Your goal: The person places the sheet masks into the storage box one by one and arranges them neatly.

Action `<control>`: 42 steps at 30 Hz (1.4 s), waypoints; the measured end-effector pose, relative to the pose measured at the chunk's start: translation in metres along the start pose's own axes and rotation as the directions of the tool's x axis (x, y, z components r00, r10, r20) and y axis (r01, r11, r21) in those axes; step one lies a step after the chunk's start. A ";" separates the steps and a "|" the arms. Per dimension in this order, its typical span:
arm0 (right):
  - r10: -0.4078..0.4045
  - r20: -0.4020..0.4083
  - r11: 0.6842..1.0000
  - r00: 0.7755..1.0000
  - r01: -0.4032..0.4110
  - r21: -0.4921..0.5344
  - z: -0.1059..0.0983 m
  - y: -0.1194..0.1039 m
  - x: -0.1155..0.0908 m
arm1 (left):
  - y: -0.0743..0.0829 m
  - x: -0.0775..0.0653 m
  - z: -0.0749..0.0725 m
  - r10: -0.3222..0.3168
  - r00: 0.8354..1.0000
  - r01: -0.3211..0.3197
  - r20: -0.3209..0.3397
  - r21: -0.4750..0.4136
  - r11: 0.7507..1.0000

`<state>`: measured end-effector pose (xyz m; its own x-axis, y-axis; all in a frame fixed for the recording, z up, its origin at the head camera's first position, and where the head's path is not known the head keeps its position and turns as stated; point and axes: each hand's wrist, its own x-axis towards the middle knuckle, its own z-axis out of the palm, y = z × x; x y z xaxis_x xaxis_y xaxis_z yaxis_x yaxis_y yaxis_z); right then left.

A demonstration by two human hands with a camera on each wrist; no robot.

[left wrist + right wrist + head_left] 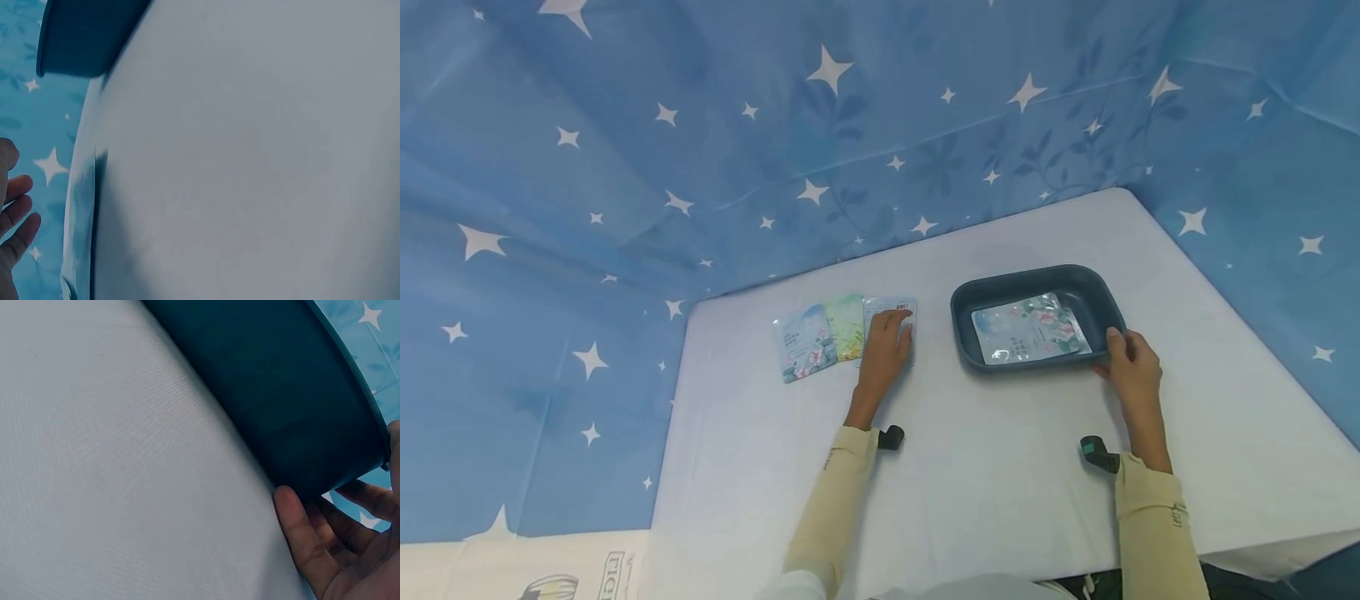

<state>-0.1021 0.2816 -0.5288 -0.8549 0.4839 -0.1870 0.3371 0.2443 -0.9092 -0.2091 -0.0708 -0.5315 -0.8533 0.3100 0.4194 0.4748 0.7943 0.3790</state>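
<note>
So the packet by the left hand (887, 305) is on the white table (1000, 467), at the right end of a little row with a green packet (847, 327) and a blue floral packet (805, 343). The left hand (883, 354) is over it, fingers loosely bent and pretty relaxed, no grip on anything that I can see; can't tell if it's touching. Right hand (1135, 367) is partly closed, holding the near right corner of the dark tray (1078, 287), which has floral packets (1018, 333) overlapping inside. Head cam only really gets the thumb at the rim, but the right wrist cam shows fingers against the tray's outer wall. Left wrist cam shows spread fingertips, while the tray's contents only show from the head.
</note>
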 end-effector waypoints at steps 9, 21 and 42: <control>0.004 -0.013 1.000 1.000 -0.004 0.011 0.001 -0.001 0.001 | -0.035 -0.010 -0.024 -0.060 0.994 0.066 -0.093 0.056 0.996; -0.028 -0.035 1.000 0.999 0.028 -0.002 0.001 0.001 0.003 | -0.070 -0.025 -0.041 -0.162 0.972 0.180 -0.169 0.095 0.979; -0.003 -0.010 1.000 1.000 0.003 -0.023 0.000 -0.001 0.000 | -0.093 -0.053 -0.059 -0.655 0.730 0.683 -0.195 0.198 0.703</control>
<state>-0.1026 0.2816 -0.5277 -0.8522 0.4911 -0.1803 0.3432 0.2648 -0.9011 -0.1952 -0.1917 -0.5400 -0.8921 -0.3954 0.2187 -0.2917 0.8735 0.3897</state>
